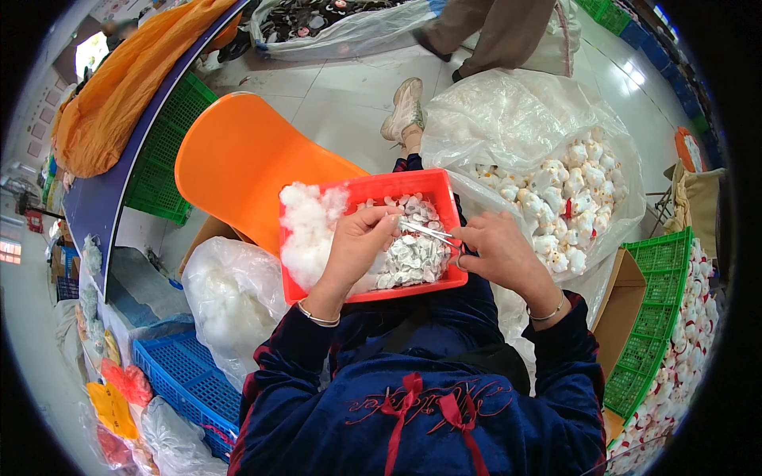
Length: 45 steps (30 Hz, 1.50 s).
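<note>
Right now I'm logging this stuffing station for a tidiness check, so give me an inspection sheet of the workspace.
Surface: red tray resting on the seated person's lap.
Job's things: white stuffing at the tray's left; small white pieces piled at its right; metal scissors.
Clutter: clear bag of white plush toys at right; bag of stuffing at lower left.
Grippers: left hand pinches a small piece at the scissor tips; right hand holds the scissors.
Cables: nothing seen.
Surroundings: orange chair, green crates, blue crate, another person's legs standing beyond.
</note>
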Tool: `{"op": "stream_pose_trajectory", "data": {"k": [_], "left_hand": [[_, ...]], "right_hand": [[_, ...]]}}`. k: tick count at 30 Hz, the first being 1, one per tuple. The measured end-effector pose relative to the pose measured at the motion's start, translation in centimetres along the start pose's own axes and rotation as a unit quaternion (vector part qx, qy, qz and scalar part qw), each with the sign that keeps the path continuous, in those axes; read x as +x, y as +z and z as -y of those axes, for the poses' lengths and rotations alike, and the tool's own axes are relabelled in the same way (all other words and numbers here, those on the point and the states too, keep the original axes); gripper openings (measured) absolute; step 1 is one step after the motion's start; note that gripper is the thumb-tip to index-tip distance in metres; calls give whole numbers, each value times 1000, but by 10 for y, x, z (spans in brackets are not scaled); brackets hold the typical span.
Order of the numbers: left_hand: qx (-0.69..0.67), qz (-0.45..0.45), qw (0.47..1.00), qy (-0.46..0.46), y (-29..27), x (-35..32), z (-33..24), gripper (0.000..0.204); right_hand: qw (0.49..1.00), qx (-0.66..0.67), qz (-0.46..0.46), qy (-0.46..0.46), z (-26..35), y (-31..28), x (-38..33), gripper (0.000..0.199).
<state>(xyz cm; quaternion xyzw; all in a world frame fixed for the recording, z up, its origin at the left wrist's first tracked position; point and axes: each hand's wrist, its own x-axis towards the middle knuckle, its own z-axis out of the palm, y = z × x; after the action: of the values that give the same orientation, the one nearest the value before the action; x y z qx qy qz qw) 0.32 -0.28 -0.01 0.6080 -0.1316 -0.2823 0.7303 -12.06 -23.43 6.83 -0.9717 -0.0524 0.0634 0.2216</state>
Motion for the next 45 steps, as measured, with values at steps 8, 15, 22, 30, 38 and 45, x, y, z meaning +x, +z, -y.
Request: {"op": "stream_pose_trajectory", "data": {"k": [8,15,22,30,38,45], "left_hand": [[289,-78,918,258,16,-1,0,19],[67,-143,976,149,30,1,9,25],[22,-77,993,89,20,10,1,21],[0,-118,988,102,14,12,3,9],[17,-126,985,113,12,13,2,9],[5,-144,980,135,18,11,-4,10]], "right_hand": [[850,508,70,118,28,48,-5,25],[906,399,-52,132,45,61,8,27],[980,104,-155,66,33,49,9,37],[977,55,-204,37,30,30,5,50],[986,24,-158,52,34,27,7,60],[987,35,-146,54,33,29,7,50]]}}
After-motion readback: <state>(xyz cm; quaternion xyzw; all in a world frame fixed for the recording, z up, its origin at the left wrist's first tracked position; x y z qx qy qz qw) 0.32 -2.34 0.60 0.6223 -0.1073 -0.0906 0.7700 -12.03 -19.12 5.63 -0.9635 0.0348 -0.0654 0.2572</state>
